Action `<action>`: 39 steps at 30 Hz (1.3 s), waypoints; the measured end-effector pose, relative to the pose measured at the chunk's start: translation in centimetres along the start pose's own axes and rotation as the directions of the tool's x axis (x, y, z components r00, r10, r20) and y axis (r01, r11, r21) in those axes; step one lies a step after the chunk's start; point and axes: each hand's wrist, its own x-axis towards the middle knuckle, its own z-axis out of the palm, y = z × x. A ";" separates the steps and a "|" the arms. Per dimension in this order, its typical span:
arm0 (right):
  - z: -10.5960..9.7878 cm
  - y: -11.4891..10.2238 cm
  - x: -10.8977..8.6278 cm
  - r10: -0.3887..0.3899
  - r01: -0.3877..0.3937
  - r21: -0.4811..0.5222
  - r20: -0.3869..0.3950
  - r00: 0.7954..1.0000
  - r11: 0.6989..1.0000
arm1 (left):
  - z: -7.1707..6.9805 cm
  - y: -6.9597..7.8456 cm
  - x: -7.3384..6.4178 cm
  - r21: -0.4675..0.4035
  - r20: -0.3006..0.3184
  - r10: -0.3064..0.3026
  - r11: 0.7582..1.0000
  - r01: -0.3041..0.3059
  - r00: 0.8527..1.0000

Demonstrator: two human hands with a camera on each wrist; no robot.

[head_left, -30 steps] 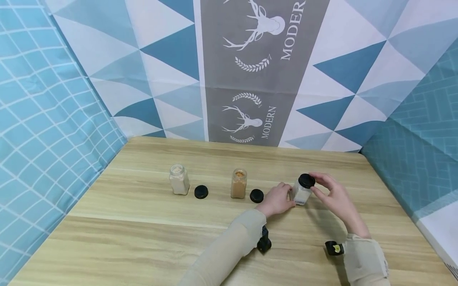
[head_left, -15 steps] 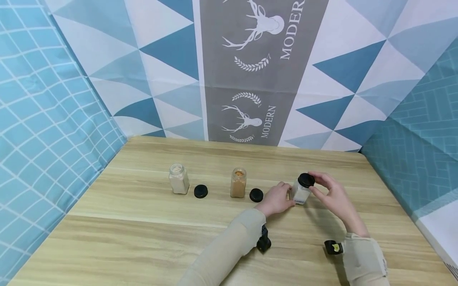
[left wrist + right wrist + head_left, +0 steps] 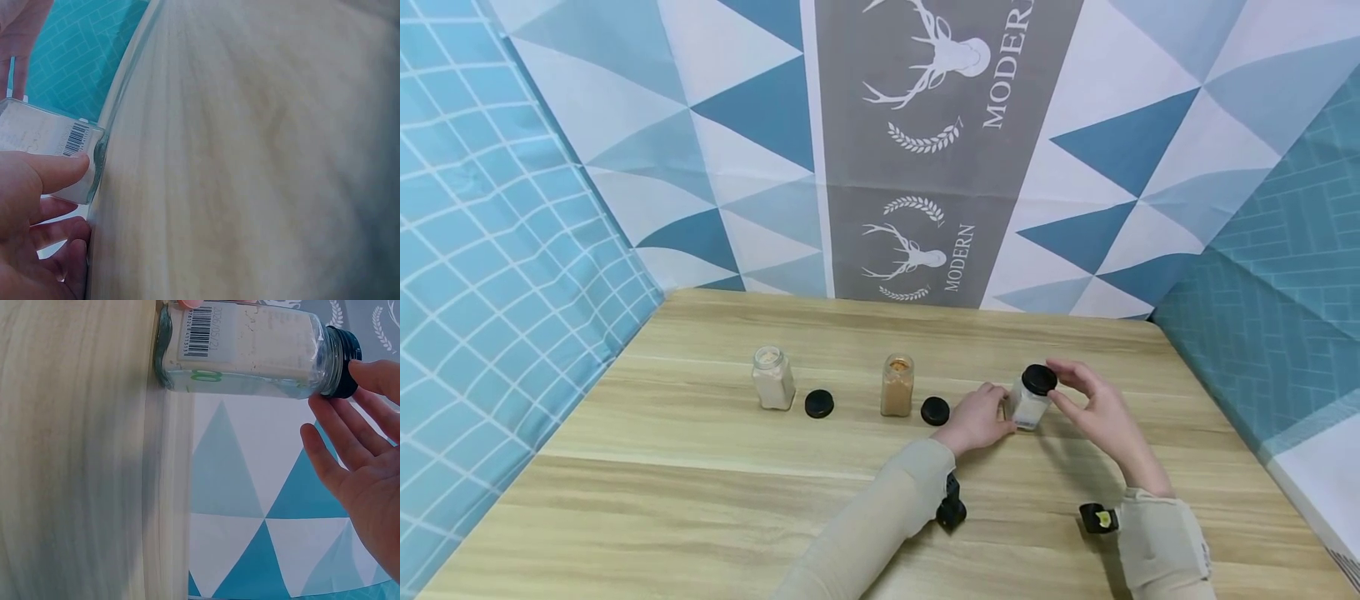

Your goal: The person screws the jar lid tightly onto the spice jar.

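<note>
A glass jar (image 3: 1028, 408) of white contents with a black lid (image 3: 1040, 379) stands on the table at the right. Low on its body, my left hand (image 3: 976, 418) grips it between thumb and fingers; the left wrist view shows the thumb beside the barcode label (image 3: 75, 139). My right hand (image 3: 1093, 408) pinches the lid's rim with thumb and fingers, its other fingers spread in the right wrist view. In that view the lid (image 3: 345, 362) sits on the jar's neck. How tightly it is screwed on cannot be told.
To the left stand an uncapped jar of orange-brown powder (image 3: 897, 387) and an uncapped jar of pale powder (image 3: 773, 382). Two black lids lie flat beside them, one lid (image 3: 936, 411) near my left wrist, the other lid (image 3: 819, 403) further left. A patterned cloth wall (image 3: 760, 208) borders the table's back.
Both hands keep their places on the jar and lid. The whole head view has shifted very slightly; nothing else has visibly moved.
</note>
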 end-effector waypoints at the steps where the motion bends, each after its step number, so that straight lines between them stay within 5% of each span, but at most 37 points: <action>1: 0.0 0.0 0.0 0.000 0.000 -0.002 -0.001 1.000 1.000 | 0.0 0.0 0.0 0.000 0.000 0.000 1.000 0.000 1.000; 31: -0.2 0.5 0.0 0.018 -0.024 -0.114 -0.052 0.998 0.993 | -0.1 0.0 0.0 0.007 0.004 -0.002 1.000 0.002 1.000; 39: -0.1 0.5 0.0 -0.031 0.027 -0.086 -0.048 0.998 0.996 | 0.1 -0.1 0.1 -0.003 0.000 0.009 1.000 -0.009 1.000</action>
